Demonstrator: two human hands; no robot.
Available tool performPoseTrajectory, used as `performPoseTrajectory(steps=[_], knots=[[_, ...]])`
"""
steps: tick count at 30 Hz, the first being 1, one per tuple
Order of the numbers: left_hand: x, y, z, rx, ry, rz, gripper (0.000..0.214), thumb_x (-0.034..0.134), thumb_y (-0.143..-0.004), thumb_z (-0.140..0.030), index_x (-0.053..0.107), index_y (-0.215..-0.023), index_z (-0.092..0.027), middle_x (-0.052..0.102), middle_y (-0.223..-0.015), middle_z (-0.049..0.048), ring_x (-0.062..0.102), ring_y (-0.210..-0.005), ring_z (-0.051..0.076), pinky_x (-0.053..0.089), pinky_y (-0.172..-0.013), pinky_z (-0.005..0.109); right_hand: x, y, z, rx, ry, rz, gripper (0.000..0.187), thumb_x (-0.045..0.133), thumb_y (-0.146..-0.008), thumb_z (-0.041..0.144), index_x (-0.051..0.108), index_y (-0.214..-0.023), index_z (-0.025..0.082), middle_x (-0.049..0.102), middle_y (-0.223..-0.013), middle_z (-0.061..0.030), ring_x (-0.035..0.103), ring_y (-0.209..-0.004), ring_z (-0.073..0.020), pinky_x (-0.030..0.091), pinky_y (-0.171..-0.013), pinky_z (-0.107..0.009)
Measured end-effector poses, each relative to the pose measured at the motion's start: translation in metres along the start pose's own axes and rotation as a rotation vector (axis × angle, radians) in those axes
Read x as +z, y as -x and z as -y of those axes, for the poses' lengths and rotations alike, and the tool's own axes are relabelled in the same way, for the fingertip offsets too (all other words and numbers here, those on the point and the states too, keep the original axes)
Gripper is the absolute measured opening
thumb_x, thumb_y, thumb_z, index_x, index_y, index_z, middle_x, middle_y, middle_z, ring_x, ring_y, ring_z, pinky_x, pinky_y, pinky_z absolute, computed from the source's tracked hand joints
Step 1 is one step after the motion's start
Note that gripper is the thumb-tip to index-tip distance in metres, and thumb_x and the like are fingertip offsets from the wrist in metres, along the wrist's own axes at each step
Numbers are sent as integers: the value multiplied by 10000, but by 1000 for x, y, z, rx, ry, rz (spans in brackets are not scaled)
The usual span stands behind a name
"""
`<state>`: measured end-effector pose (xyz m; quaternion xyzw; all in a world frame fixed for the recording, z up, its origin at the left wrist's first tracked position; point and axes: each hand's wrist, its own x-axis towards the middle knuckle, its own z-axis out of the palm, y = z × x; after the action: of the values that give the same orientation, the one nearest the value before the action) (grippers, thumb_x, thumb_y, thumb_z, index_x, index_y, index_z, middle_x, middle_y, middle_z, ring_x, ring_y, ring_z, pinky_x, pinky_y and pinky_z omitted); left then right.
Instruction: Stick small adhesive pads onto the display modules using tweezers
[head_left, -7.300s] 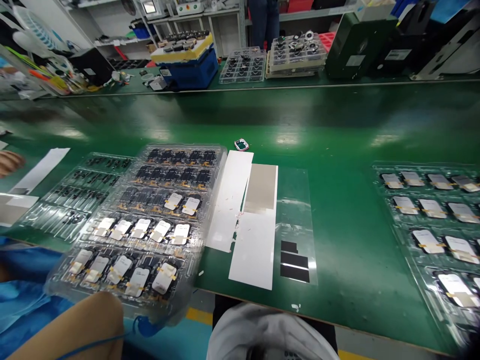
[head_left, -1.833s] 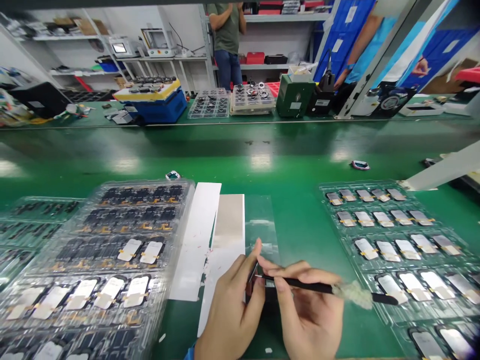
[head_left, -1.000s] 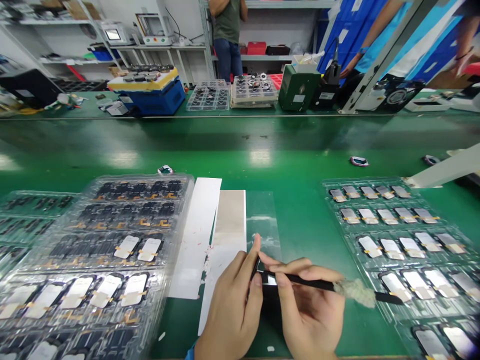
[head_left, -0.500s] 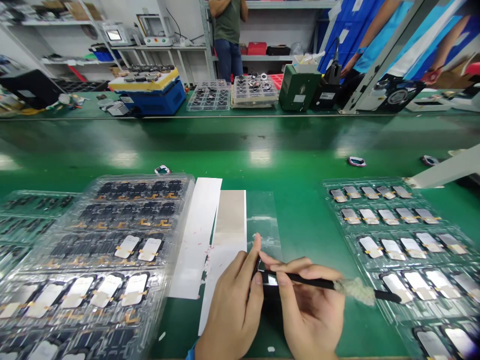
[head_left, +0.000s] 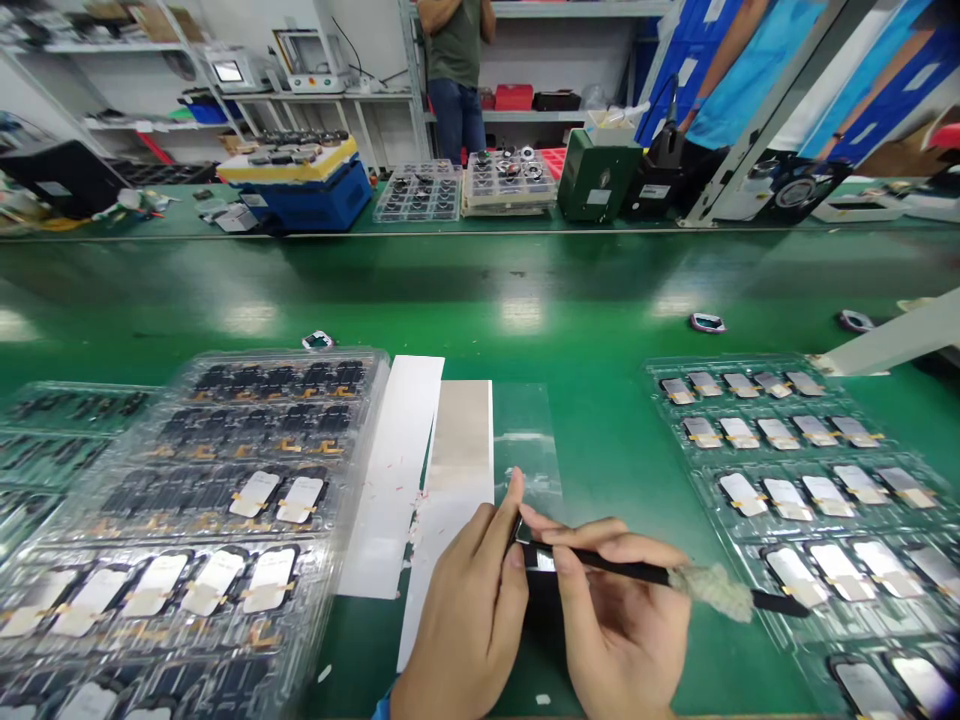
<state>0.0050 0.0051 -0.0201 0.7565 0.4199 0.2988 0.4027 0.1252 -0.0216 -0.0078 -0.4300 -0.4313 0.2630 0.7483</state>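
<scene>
- Fingertips of my left hand pinch a small dark part, held just on my side of the clear film, low over the table.
- My right hand has its grip pressed together on a black tool. Its tip meets the part, and a fuzzy wad wraps its shaft.
- Left of the film lie paper strips, then stacked trays. Right of the film sits another tray.
- Pressing too hard could make the tip skid and scratch the part.
- A slack left pinch could let the part twist out and drop beside the film.
- The tool's tail hangs over the tray right of the film, so a wide swing could knock a seated piece askew.
</scene>
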Motion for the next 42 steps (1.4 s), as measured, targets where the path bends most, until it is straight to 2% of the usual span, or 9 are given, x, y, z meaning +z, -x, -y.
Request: performPoseTrajectory(steps=[6,13,18,23,27,34,42], knots=[[0,0,0,-3,14,2,586,320,-1052,-202,196,-1593,-390,626,-1193,56,602,-1043,210,522,-922,348,1,0,0,9,-11,-13,236,592,-953,49,501,-1021,256,708,-907,-9,755,-928,-181,651,-830,-306],[-1,0,-1,-18,13,7,564,314,-1050,-211,238,-1595,-333,624,-1055,69,607,-953,217,530,-896,359,0,0,1,14,-17,-9,227,582,-965,60,498,-1030,261,694,-910,-5,754,-927,-183,651,-839,-324],[-1,0,-1,-19,32,10,566,323,-1047,-205,242,-1596,-316,618,-1133,88,599,-1026,230,514,-943,382,0,0,-1,1,11,28,196,578,-976,84,501,-1023,258,697,-900,-9,748,-956,-185,638,-875,-323],[0,1,-1,-22,39,15,573,320,-1046,-211,228,-1596,-344,614,-1076,73,601,-969,230,525,-910,393,0,1,-1,-1,12,10,211,575,-972,69,499,-1021,260,694,-917,-7,745,-959,-180,642,-865,-322],[-1,0,-2,-15,37,23,580,332,-1045,-211,216,-1597,-343,612,-1146,82,595,-1042,237,512,-936,396,0,0,-1,7,17,35,207,572,-969,65,499,-1011,254,694,-896,-1,746,-959,-177,634,-893,-325],[-1,-3,-2,-24,-9,26,547,317,-1042,-211,287,-1580,-305,634,-999,71,631,-880,229,532,-768,359,-4,2,-1,-1,-40,40,282,504,-976,-3,487,-1074,261,688,-960,-10,738,-976,-172,647,-883,-365],[-1,-3,-1,-39,-1,36,561,347,-1023,-191,301,-1576,-268,668,-1019,71,658,-903,218,533,-775,334,-1,2,-1,-49,19,64,219,562,-967,43,498,-1036,240,693,-898,-10,743,-986,-191,636,-896,-342]])
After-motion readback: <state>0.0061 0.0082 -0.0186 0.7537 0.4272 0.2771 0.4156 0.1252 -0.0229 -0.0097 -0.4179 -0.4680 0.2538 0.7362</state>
